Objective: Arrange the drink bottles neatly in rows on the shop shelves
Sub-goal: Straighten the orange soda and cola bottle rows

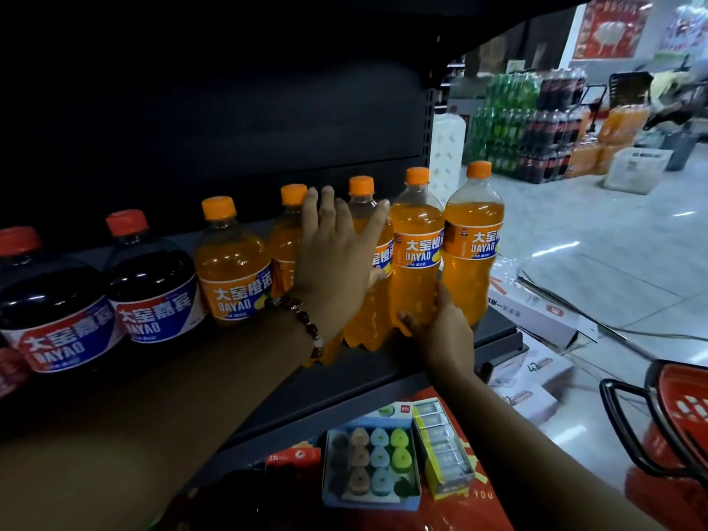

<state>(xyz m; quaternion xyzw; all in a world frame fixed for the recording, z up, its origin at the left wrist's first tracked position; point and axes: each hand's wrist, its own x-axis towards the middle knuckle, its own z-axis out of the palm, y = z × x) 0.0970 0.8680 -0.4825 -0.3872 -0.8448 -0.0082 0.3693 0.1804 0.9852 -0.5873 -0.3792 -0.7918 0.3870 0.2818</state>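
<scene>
Orange bottles (415, 247), upright, shelf (494, 331) right edge: left hand (337, 254) flat against one; right hand (440, 320) grips neighbour's base.

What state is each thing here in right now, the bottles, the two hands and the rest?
Orange soda bottles: five, capped, upright in a row on the shelf.
Dark cola bottles: two, capped, upright, left of the orange ones.
Left hand: fingers straight, pressed flat against the middle orange bottles.
Right hand: fingers wrapped round the lower part of an orange bottle.
Red basket: on the floor.
</scene>
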